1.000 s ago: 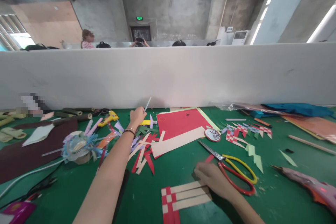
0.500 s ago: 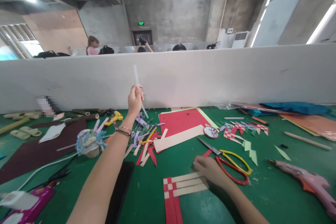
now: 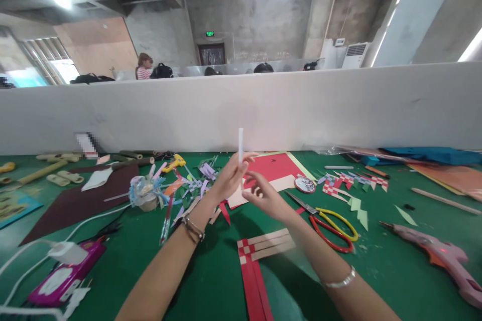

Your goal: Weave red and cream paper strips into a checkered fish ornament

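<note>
Gripping pale stick (image 3: 240, 146) upright in left hand (image 3: 232, 176) over desk (image 3: 216, 271), toward far edge; with right hand (image 3: 265, 195) half-curled alongside, perhaps touching. Part done, toward near edge: red-and-cream strips (image 3: 247, 249), woven at corner, unwoven beyond.

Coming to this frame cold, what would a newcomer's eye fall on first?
Probably the pale stick held upright in the left hand near the middle of the picture, with the right hand close to its lower end. Next might come the red-and-cream woven paper strips on the green table below the hands. The scissors, with red and yellow handles, and the pink glue gun stand out toward the picture's right.
</note>
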Demonstrator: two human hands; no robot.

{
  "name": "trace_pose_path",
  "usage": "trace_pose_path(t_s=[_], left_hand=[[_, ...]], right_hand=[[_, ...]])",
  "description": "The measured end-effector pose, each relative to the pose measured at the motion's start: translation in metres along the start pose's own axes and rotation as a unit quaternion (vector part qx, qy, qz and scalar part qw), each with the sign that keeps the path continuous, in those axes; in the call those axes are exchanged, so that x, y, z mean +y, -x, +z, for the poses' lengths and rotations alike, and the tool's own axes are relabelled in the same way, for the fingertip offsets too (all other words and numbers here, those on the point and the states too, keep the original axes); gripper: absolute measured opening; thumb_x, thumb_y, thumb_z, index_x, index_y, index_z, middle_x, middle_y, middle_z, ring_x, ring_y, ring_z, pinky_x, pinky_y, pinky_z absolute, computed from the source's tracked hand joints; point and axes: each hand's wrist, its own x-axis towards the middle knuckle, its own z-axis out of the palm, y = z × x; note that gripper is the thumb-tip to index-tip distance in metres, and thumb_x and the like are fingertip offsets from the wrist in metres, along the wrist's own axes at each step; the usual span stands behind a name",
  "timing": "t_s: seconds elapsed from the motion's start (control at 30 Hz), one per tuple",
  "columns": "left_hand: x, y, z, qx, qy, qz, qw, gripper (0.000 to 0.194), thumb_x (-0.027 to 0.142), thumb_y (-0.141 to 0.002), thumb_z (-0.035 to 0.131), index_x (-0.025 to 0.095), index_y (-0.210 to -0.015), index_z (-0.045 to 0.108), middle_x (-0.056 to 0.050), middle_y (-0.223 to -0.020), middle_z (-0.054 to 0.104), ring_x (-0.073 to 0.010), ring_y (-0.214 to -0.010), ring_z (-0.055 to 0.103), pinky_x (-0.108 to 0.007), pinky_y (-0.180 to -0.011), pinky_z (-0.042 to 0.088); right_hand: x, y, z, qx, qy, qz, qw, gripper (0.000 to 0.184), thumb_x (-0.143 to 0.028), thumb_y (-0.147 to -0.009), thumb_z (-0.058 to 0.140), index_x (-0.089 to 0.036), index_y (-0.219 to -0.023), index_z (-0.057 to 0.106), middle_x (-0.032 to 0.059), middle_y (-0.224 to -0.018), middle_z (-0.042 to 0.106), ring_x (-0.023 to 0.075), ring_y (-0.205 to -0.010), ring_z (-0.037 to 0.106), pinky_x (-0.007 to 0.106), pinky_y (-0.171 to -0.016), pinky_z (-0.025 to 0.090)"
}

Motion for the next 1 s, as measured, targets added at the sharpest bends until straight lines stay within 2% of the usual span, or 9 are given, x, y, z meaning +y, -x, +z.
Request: trace_pose_path(t_s=[0.13,0.23,0.3,0.43,0.53,0.63,0.73,0.83,1.0], left_hand=[[0.004,0.006,0.001,-0.079,-0.124,0.002,0.989,0.039,0.036,-0.09,0.025,0.023,-0.12,0.045,-0.007,-0.113,0.052,-0.021,-0.104,0.046,-0.033,-0.093,0.034],[-0.016,0.013,-0.016,-0.138,-0.263,-0.102,0.95,0.039,0.026,-0.089,0.029,0.023,-0.127,0.037,-0.007,-0.122,0.046,-0.0193,-0.108,0.045,-0.03,-0.092,0.036],[-0.037,0.025,-0.027,-0.142,-0.302,-0.151,0.93,0.037,0.024,-0.087,0.032,0.02,-0.122,0.044,-0.009,-0.118,0.048,-0.0208,-0.106,0.048,-0.033,-0.091,0.037],[-0.071,0.053,-0.039,-0.206,-0.369,-0.238,0.875,0.04,0.018,-0.073,0.053,0.015,-0.113,0.054,-0.014,-0.105,0.056,-0.0275,-0.094,0.056,-0.037,-0.082,0.043],[-0.078,0.058,-0.043,-0.252,-0.389,-0.254,0.849,0.039,0.015,-0.075,0.05,0.017,-0.114,0.052,-0.014,-0.107,0.058,-0.0261,-0.098,0.055,-0.034,-0.082,0.042],[-0.077,0.047,-0.047,-0.306,-0.382,-0.246,0.836,0.037,0.017,-0.075,0.053,0.024,-0.111,0.054,-0.007,-0.11,0.06,-0.022,-0.101,0.055,-0.027,-0.083,0.041],[-0.077,0.035,-0.047,-0.344,-0.378,-0.25,0.823,0.048,0.018,-0.071,0.061,0.027,-0.116,0.049,-0.005,-0.107,0.062,-0.0238,-0.097,0.058,-0.028,-0.078,0.043],[-0.079,0.032,-0.042,-0.351,-0.379,-0.253,0.818,0.052,0.022,-0.072,0.063,0.024,-0.12,0.045,-0.008,-0.114,0.057,-0.0255,-0.101,0.055,-0.034,-0.081,0.043],[-0.081,0.032,-0.032,-0.333,-0.379,-0.26,0.823,0.032,0.031,-0.085,0.05,0.016,-0.113,0.049,-0.009,-0.115,0.051,-0.0211,-0.097,0.054,-0.043,-0.082,0.045]], right_hand=[[-0.013,-0.028,0.013,-0.013,-0.024,-0.015,1.0,0.007,-0.023,-0.069,0.051,-0.018,-0.066,0.053,0.0013,-0.069,0.057,0.0123,-0.062,0.051,0.025,-0.06,0.043],[-0.007,-0.032,0.005,0.028,-0.033,-0.007,0.999,0.012,-0.026,-0.072,0.047,-0.018,-0.063,0.051,-0.0005,-0.06,0.054,0.0125,-0.059,0.052,0.026,-0.059,0.043],[-0.001,-0.029,-0.006,0.062,-0.043,0.0,0.997,0.018,-0.034,-0.075,0.043,-0.019,-0.067,0.051,-0.0009,-0.058,0.053,0.0127,-0.058,0.053,0.027,-0.059,0.044],[0.006,-0.019,-0.028,0.117,-0.058,0.004,0.991,0.031,-0.048,-0.075,0.041,-0.019,-0.066,0.049,0.0004,-0.061,0.054,0.0128,-0.058,0.054,0.027,-0.06,0.045],[0.008,-0.014,-0.036,0.135,-0.066,0.001,0.989,0.037,-0.055,-0.073,0.041,-0.019,-0.065,0.05,0.0009,-0.062,0.053,0.0124,-0.057,0.053,0.027,-0.059,0.045],[0.008,-0.011,-0.04,0.141,-0.07,-0.001,0.988,0.041,-0.059,-0.071,0.043,-0.019,-0.064,0.05,0.0012,-0.064,0.054,0.012,-0.056,0.052,0.027,-0.058,0.045],[0.005,-0.007,-0.044,0.139,-0.069,-0.002,0.988,0.041,-0.059,-0.07,0.043,-0.019,-0.064,0.05,0.0007,-0.065,0.053,0.0112,-0.055,0.051,0.026,-0.057,0.045],[0.0,-0.004,-0.048,0.132,-0.066,-0.003,0.989,0.038,-0.057,-0.071,0.043,-0.02,-0.066,0.05,-0.0002,-0.064,0.052,0.0106,-0.054,0.05,0.026,-0.055,0.044],[-0.007,0.001,-0.049,0.116,-0.06,-0.002,0.992,0.031,-0.049,-0.073,0.043,-0.019,-0.066,0.051,-0.0012,-0.062,0.051,0.0102,-0.054,0.05,0.025,-0.055,0.043]])
